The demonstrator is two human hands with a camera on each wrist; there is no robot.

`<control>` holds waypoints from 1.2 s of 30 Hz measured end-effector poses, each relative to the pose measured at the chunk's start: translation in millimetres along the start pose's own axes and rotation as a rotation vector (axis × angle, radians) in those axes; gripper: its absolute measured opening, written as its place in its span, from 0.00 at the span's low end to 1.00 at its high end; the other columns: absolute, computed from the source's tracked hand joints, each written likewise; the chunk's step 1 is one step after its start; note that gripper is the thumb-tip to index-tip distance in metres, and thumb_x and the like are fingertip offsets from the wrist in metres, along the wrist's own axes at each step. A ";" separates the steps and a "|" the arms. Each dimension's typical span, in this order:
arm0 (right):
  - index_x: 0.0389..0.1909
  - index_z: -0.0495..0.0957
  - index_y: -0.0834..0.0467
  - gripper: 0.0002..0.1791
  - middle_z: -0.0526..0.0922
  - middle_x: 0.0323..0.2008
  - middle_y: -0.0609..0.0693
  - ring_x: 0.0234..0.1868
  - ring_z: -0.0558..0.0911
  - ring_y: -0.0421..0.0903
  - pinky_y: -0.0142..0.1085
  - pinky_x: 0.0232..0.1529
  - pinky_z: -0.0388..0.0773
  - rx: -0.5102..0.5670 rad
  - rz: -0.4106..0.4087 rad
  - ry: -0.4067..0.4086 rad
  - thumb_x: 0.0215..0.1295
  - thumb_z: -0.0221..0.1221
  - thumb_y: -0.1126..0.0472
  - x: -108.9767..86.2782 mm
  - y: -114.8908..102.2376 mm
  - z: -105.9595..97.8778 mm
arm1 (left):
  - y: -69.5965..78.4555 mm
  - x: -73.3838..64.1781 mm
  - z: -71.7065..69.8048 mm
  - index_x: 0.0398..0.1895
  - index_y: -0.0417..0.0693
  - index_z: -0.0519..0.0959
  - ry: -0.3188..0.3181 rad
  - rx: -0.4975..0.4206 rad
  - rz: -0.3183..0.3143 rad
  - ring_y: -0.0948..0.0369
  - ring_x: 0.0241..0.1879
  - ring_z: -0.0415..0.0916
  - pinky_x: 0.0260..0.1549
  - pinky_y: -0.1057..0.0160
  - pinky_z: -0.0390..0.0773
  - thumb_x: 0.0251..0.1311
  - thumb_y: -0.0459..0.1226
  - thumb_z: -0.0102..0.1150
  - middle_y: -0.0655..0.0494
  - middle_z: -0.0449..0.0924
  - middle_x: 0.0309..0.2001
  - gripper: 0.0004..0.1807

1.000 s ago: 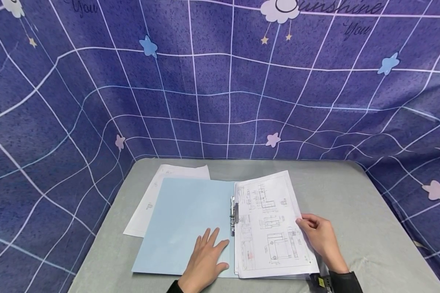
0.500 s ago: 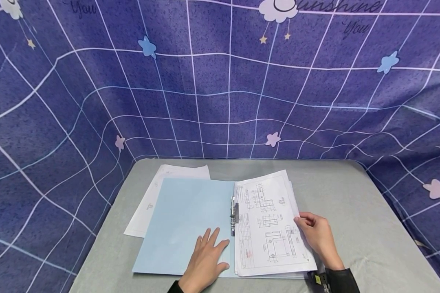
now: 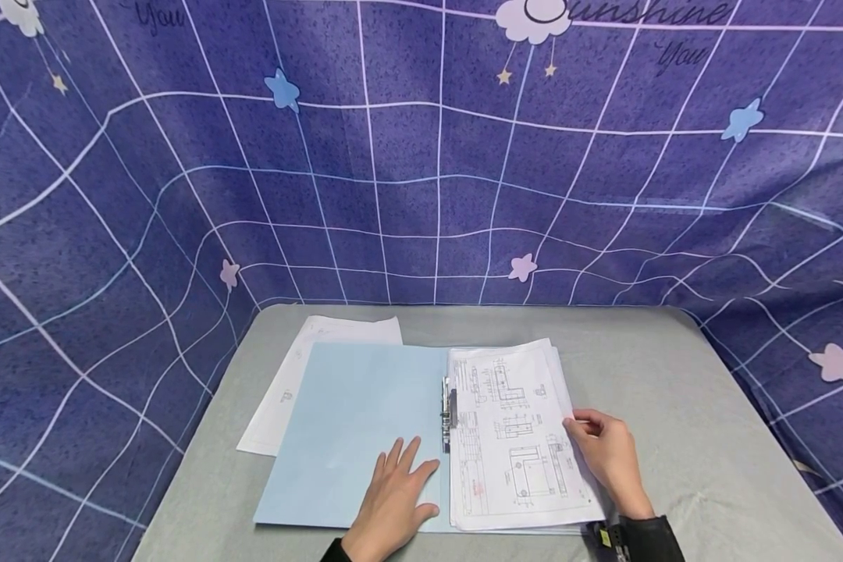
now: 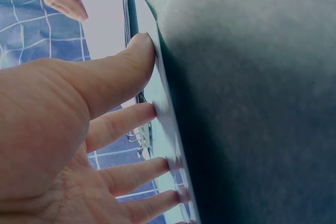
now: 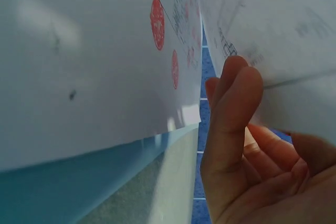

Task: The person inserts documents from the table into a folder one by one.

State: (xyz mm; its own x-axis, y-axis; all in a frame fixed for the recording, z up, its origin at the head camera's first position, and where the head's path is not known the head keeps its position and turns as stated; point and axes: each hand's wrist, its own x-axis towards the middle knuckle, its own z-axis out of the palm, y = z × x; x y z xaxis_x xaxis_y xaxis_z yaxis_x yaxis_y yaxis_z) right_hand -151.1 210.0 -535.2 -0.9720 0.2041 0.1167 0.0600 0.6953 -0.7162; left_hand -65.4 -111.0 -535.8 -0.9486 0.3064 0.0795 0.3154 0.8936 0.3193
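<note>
A light blue folder [image 3: 344,421] lies open on the grey-covered table, with a metal clip [image 3: 449,417] along its spine. Stacked on its right side are white sheets printed with technical drawings. My right hand [image 3: 610,460] pinches the right edge of the top sheet [image 3: 495,433] between thumb and fingers. In the right wrist view that held sheet [image 5: 294,30] stands raised from a page [image 5: 100,66] bearing red stamps. My left hand [image 3: 391,499] rests with spread fingers on the inside of the blue cover, left of the clip. Its fingertips [image 4: 142,48] touch the cover in the left wrist view.
Loose white sheets [image 3: 267,425] stick out from beneath the folder's left side. The table [image 3: 709,437] extends to the right of the folder. A purple-blue cloth [image 3: 407,156] with grid lines and stars hangs behind and at both sides.
My right hand has shifted slightly left with the sheet's edge. The top sheet's far edge has sunk a little toward the stack. My left hand stays in place.
</note>
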 end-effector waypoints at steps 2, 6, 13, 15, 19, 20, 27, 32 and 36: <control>0.41 0.81 0.59 0.13 0.80 0.26 0.48 0.26 0.75 0.43 0.39 0.29 0.70 -0.006 0.000 0.014 0.60 0.60 0.55 -0.3 0.2 0.5 | 0.2 0.2 0.1 0.54 0.53 0.76 0.000 -0.002 -0.003 0.38 0.64 0.51 0.55 0.32 0.54 0.42 0.51 0.68 0.39 0.62 0.64 0.32; 0.38 0.81 0.60 0.11 0.79 0.23 0.47 0.24 0.74 0.44 0.40 0.28 0.68 -0.016 -0.021 0.049 0.58 0.61 0.57 0.1 1.5 1.7 | 0.5 0.0 0.3 0.53 0.53 0.76 -0.003 -0.008 -0.006 0.39 0.64 0.50 0.55 0.32 0.54 0.41 0.51 0.69 0.39 0.62 0.64 0.32; 0.37 0.81 0.60 0.11 0.79 0.22 0.47 0.22 0.74 0.43 0.39 0.26 0.69 -0.031 -0.021 0.049 0.56 0.62 0.58 -0.4 2.5 5.6 | -0.7 -0.7 1.0 0.54 0.53 0.76 -0.002 -0.005 -0.003 0.39 0.64 0.51 0.55 0.33 0.55 0.41 0.52 0.69 0.39 0.62 0.64 0.32; 0.38 0.81 0.60 0.12 0.79 0.22 0.48 0.22 0.74 0.43 0.39 0.25 0.69 -0.043 -0.017 0.029 0.57 0.62 0.57 -1.4 2.1 6.4 | -0.8 -0.5 1.3 0.54 0.53 0.76 0.001 -0.006 -0.002 0.39 0.64 0.51 0.55 0.33 0.55 0.41 0.52 0.69 0.39 0.62 0.64 0.32; 0.40 0.80 0.61 0.14 0.78 0.23 0.48 0.21 0.73 0.43 0.38 0.23 0.69 -0.074 -0.018 -0.018 0.56 0.62 0.57 -3.5 0.8 5.7 | -0.7 -0.1 2.4 0.53 0.53 0.77 0.005 -0.004 -0.004 0.38 0.64 0.51 0.55 0.32 0.54 0.41 0.52 0.69 0.39 0.62 0.64 0.32; 0.41 0.80 0.62 0.15 0.78 0.23 0.49 0.21 0.73 0.43 0.38 0.23 0.69 -0.082 -0.022 -0.030 0.56 0.62 0.57 -4.1 0.3 5.0 | -0.6 -0.2 2.6 0.53 0.53 0.77 0.004 -0.003 -0.006 0.38 0.64 0.50 0.55 0.32 0.54 0.41 0.52 0.69 0.39 0.62 0.64 0.32; 0.47 0.78 0.62 0.20 0.81 0.28 0.52 0.25 0.77 0.44 0.41 0.25 0.74 -0.147 -0.043 -0.093 0.55 0.63 0.56 -6.9 -4.8 -3.5 | -0.7 -0.4 2.6 0.53 0.53 0.76 -0.003 -0.011 -0.011 0.39 0.64 0.50 0.55 0.32 0.54 0.41 0.52 0.69 0.39 0.62 0.64 0.32; 0.48 0.77 0.61 0.21 0.83 0.32 0.55 0.30 0.80 0.49 0.42 0.26 0.76 -0.179 -0.026 -0.118 0.56 0.63 0.55 -7.5 -6.9 -10.7 | -1.0 -0.1 2.4 0.53 0.53 0.76 0.000 -0.008 -0.012 0.39 0.64 0.50 0.56 0.33 0.54 0.41 0.51 0.69 0.39 0.61 0.64 0.32; 0.50 0.76 0.61 0.22 0.82 0.34 0.56 0.31 0.80 0.51 0.44 0.27 0.76 -0.196 -0.017 -0.137 0.56 0.63 0.54 -8.3 -8.4 -14.8 | -1.1 0.6 3.1 0.53 0.53 0.77 0.005 -0.007 -0.011 0.39 0.64 0.50 0.55 0.33 0.54 0.41 0.51 0.69 0.39 0.62 0.64 0.32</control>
State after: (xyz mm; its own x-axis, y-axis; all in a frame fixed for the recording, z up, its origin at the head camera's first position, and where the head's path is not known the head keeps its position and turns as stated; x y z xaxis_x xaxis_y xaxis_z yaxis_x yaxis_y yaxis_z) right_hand -140.2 212.7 -520.0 -0.9942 0.1052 0.0232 0.0737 0.8212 -0.5658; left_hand -66.2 -110.8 -539.0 -0.9521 0.2948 0.0807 0.3047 0.8946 0.3268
